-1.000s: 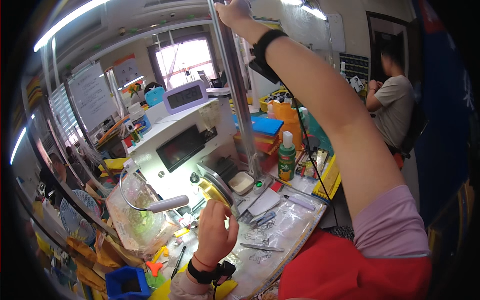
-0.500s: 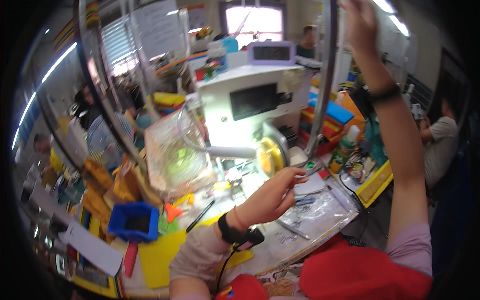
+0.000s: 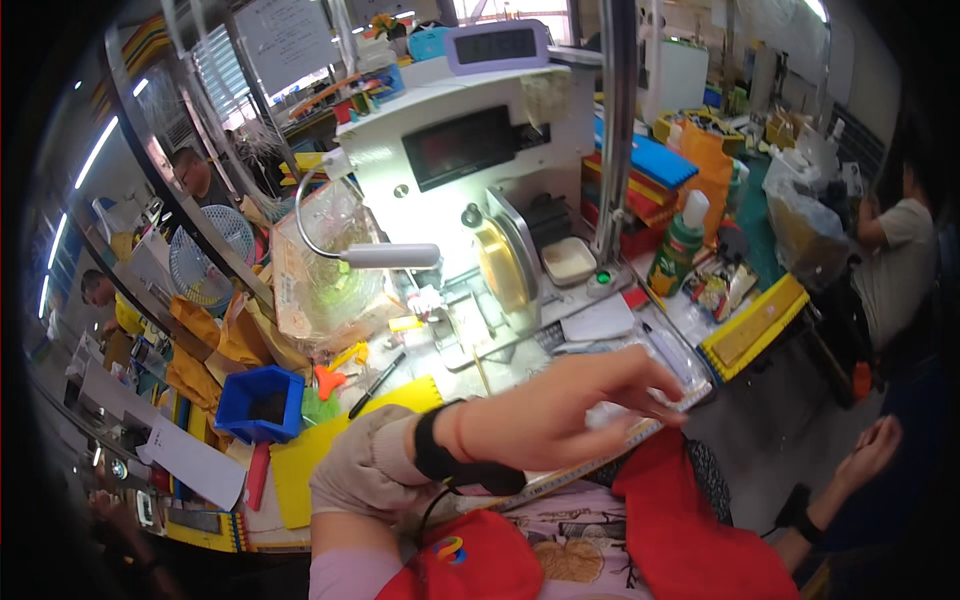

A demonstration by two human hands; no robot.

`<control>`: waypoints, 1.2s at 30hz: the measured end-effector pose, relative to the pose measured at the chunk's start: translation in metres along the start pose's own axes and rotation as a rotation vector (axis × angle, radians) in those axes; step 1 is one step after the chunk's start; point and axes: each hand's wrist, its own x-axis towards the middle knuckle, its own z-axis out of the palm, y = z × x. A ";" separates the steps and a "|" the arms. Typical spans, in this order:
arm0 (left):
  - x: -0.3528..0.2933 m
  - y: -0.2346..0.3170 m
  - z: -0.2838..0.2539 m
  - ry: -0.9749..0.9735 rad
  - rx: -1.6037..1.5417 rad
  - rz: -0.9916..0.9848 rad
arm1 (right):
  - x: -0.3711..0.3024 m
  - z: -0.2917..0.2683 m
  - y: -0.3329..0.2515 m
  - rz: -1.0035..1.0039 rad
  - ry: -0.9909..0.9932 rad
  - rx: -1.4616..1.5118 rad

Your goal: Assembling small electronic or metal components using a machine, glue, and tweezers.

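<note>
My left hand [image 3: 575,405] is over the front edge of the white worktable, palm down. Its fingers are loosely bent and apart, and I see nothing gripped in them. Under its fingertips lies a whitish, clear patch that I cannot make out. My right hand [image 3: 872,448] is out at the lower right, beyond the table, fingers loosely curled with nothing visible in them. Past my left hand stands a white machine [image 3: 375,160] with a dark screen and a yellowish wheel [image 3: 503,262]. A lamp [image 3: 390,256] lights the work area beside the wheel.
A blue bin [image 3: 260,404], yellow sheet [image 3: 305,455], black pen [image 3: 378,384] and orange piece [image 3: 328,381] lie to the left. Right are a green bottle [image 3: 678,245], white dish [image 3: 568,261] and yellow tray [image 3: 755,325]. A metal post [image 3: 616,130] rises from the table; a person [image 3: 895,240] sits at the right.
My right hand has come down from high at the upper right to the lower right. My left hand has moved right and toward me, to the table's front edge. The view has shifted.
</note>
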 end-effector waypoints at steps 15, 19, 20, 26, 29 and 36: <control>0.096 -0.016 0.142 0.060 -0.247 -0.024 | -0.091 0.087 -0.108 -0.885 -1.020 0.248; 0.104 -0.035 0.159 0.029 -0.645 -0.226 | -0.086 0.075 -0.084 -0.879 -0.989 0.180; 0.105 -0.038 0.158 0.013 -0.770 -0.317 | -0.084 0.074 -0.077 -0.883 -0.976 0.172; 0.113 -0.079 0.168 0.013 -0.549 -0.406 | -0.092 0.057 -0.041 -0.848 -0.993 -0.006; 0.118 -0.088 0.166 0.023 -0.024 -0.169 | -0.093 0.048 -0.039 -0.519 -1.007 -0.103; 0.137 -0.104 0.155 -0.124 0.867 0.400 | -0.083 0.052 -0.013 -0.004 -1.269 0.032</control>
